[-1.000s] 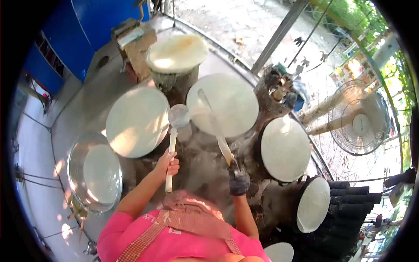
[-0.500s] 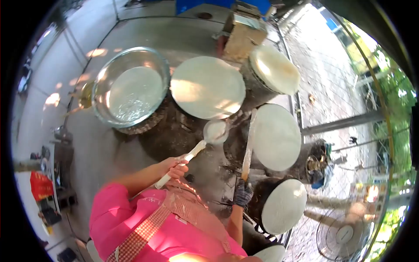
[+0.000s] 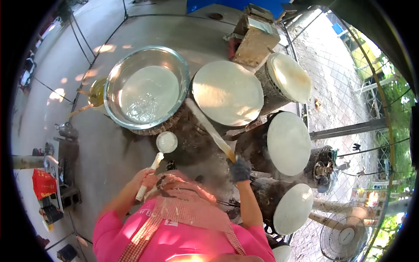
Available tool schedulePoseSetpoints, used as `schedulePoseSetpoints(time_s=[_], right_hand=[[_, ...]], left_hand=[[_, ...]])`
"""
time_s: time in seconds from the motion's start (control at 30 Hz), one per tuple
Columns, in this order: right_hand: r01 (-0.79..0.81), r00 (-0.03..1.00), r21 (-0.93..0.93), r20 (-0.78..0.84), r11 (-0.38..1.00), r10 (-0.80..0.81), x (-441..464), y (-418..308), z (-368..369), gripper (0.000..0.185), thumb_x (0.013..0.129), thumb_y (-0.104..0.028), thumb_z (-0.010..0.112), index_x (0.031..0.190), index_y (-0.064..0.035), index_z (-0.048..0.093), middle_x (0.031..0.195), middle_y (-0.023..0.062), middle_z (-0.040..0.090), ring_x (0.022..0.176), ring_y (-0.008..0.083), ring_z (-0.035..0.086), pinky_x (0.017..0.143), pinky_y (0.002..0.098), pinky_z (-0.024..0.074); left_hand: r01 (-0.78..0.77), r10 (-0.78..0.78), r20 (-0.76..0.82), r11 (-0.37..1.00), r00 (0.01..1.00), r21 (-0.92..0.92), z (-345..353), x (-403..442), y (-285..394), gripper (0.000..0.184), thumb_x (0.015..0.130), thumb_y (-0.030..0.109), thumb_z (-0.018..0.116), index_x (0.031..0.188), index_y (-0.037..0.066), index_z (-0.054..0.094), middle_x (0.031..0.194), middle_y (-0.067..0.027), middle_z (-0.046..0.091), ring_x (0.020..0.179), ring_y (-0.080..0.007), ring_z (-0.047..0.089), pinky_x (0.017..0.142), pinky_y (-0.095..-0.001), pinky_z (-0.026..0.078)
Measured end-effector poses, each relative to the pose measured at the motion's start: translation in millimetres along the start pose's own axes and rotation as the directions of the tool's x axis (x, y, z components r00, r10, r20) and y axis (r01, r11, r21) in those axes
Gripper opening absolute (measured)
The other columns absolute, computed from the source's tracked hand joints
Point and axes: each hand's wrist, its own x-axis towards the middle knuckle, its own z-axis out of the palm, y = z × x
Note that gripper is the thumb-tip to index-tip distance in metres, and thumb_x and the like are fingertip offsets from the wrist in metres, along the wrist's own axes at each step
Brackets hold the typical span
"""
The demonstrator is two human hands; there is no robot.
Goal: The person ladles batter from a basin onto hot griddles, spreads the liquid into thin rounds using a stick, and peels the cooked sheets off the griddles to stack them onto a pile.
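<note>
My left hand, bare, is closed around the pale handle of a ladle. The ladle's round bowl, whitish inside, hangs below the near side of a wide metal basin that holds white batter. In a dark glove, my right hand grips the brown end of a long flat wooden spatula. Its pale blade slants up and left, between the basin and a round griddle covered by a white sheet. Whether the blade touches the griddle, I cannot tell.
More round white-topped griddles stand to the right: one white top at mid right, another nearer me, and a domed one farther back. A yellowish container sits left of the basin. Boxes stand behind; a fan is at lower right.
The ladle has moved left, away from the middle griddle and nearer the basin side. My right hand has come up, and the spatula has swung left off the right-hand griddle. The view has shifted slightly.
</note>
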Motion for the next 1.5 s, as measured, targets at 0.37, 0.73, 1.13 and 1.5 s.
schedulePoseSetpoints(time_s=[0.37, 0.73, 1.13, 1.5], right_hand=[[0.452, 0.890, -0.424, 0.155, 0.785, -0.429, 189.3, 20.1, 19.9, 0.030, 0.073, -0.017, 0.044, 0.101, -0.0167, 0.053, 0.099, 0.0129, 0.055, 0.073, 0.0271, 0.057, 0.065, 0.0422, 0.0426], [0.394, 0.884, -0.180, -0.195, 0.901, -0.426, 323.8, 2.0, -96.1, 0.021, 0.070, -0.023, 0.051, 0.086, -0.0111, 0.056, 0.080, 0.0150, 0.058, 0.073, 0.0321, 0.057, 0.063, 0.0407, 0.0453], [0.293, 0.920, -0.083, -0.247, 0.953, -0.304, 634.3, 118.0, -263.6, 0.021, 0.071, -0.025, 0.054, 0.070, -0.0040, 0.058, 0.060, 0.0158, 0.055, 0.054, 0.0274, 0.054, 0.053, 0.0376, 0.0452], [-0.063, 0.655, 0.992, 0.122, -0.107, 0.746, 499.9, 407.1, -164.8, 0.025, 0.075, -0.023, 0.052, 0.055, -0.0111, 0.045, 0.041, 0.0052, 0.040, 0.030, 0.0187, 0.039, 0.029, 0.0306, 0.0299]], left_hand=[[-0.150, 0.145, -0.124, 0.988, 0.982, -0.038, 7.6, -68.3, 11.1, 0.032, 0.080, 0.023, 0.044, 0.053, 0.010, 0.034, 0.047, -0.0003, 0.033, 0.034, -0.0080, 0.031, 0.030, -0.0209, 0.028], [-0.160, 0.148, -0.162, 0.985, 0.976, -0.064, 32.5, -51.1, 39.2, 0.034, 0.079, 0.024, 0.044, 0.051, 0.011, 0.031, 0.044, 0.0009, 0.030, 0.032, -0.0080, 0.029, 0.029, -0.0199, 0.027], [-0.344, 0.418, 0.218, 0.887, 0.882, -0.309, 100.9, 66.4, -34.9, 0.033, 0.083, 0.024, 0.041, 0.054, 0.010, 0.033, 0.046, -0.0001, 0.031, 0.037, -0.0103, 0.031, 0.037, -0.0244, 0.030], [-0.429, 0.482, 0.097, 0.842, 0.871, -0.328, 173.8, 112.0, -40.9, 0.022, 0.084, 0.017, 0.039, 0.096, 0.008, 0.055, 0.050, -0.0006, 0.033, 0.039, -0.0088, 0.032, 0.036, -0.0240, 0.032]])
